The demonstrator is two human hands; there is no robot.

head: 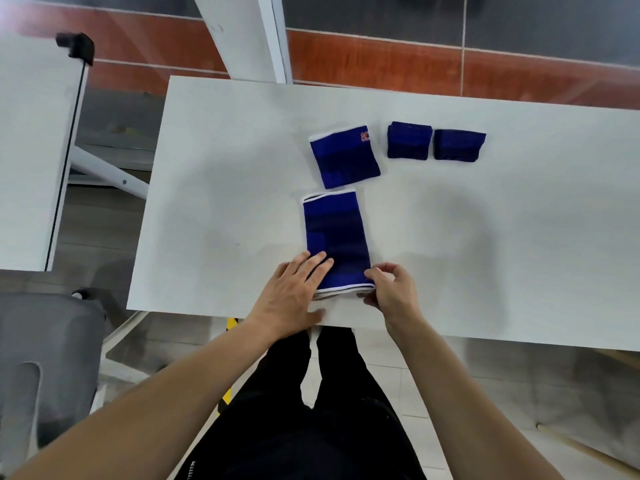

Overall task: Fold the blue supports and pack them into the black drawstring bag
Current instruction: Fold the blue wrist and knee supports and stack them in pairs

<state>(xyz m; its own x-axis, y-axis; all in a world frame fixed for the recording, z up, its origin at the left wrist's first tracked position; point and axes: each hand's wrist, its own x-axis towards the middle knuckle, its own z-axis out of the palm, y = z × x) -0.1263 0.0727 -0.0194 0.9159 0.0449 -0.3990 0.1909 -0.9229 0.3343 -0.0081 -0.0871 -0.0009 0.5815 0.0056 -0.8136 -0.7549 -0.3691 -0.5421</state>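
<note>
While the support (334,237) ran lengthwise from the table's (207,168) near edge, left hand (294,292) pressed flat, right hand (394,292) pinched its corner.

Black trousers (341,375) are being worn, with both legs being seen at six o'clock of the view. A black top (311,445) is being worn as well, plain and dark, and is filling the bottom edge. A short row of pale marks (189,470), like zip teeth or stitching, is being shown on it toward seven o'clock. The left forearm (173,393), at eight o'clock, and the right forearm (453,393), at five o'clock, are being left bare, as are the left hand (294,292) and the right hand (394,292).
</note>
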